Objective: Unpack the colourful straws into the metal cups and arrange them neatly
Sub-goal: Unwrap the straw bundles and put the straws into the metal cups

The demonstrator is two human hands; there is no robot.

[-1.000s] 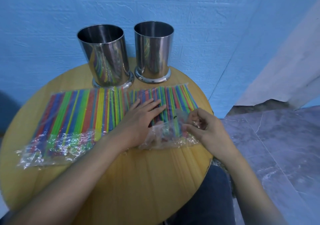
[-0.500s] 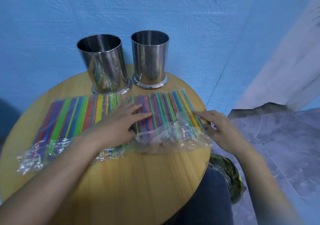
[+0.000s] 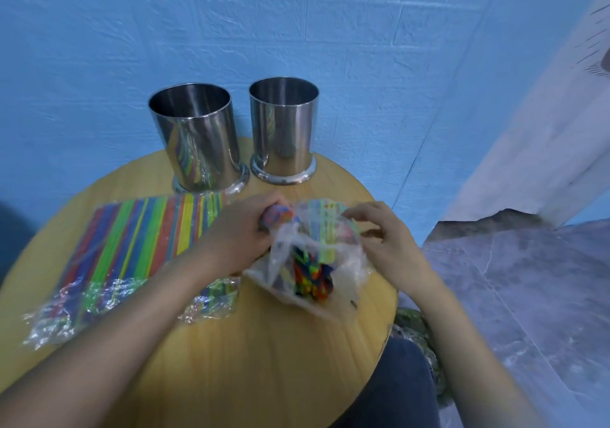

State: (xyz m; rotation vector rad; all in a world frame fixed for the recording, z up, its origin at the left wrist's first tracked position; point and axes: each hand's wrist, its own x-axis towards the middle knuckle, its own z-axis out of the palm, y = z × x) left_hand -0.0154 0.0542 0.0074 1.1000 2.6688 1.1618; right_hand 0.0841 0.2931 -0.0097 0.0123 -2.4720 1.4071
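Head view: a round wooden table (image 3: 231, 361) against a blue wall (image 3: 99, 48), grey floor (image 3: 528, 295) to the right. A sealed straw packet (image 3: 138, 239) lies flat on the table's left; two metal cups (image 3: 198, 140) stand upright at the back. Beside the packet, the left hand (image 3: 234, 239) curls round the far end of a straw bundle (image 3: 310, 275) inside a crumpled clear bag (image 3: 350, 269), whose right edge the right hand (image 3: 389, 246) pinches

A round wooden table (image 3: 264, 371) carries a flat packet of colourful straws (image 3: 138, 246) on its left half. One metal cup (image 3: 198, 140) stands upright just behind the packet's far right corner, and a second cup (image 3: 284, 130) stands further right of it. A bunched straw bag (image 3: 310, 262) sits just right of the packet, its lower end at the tabletop.
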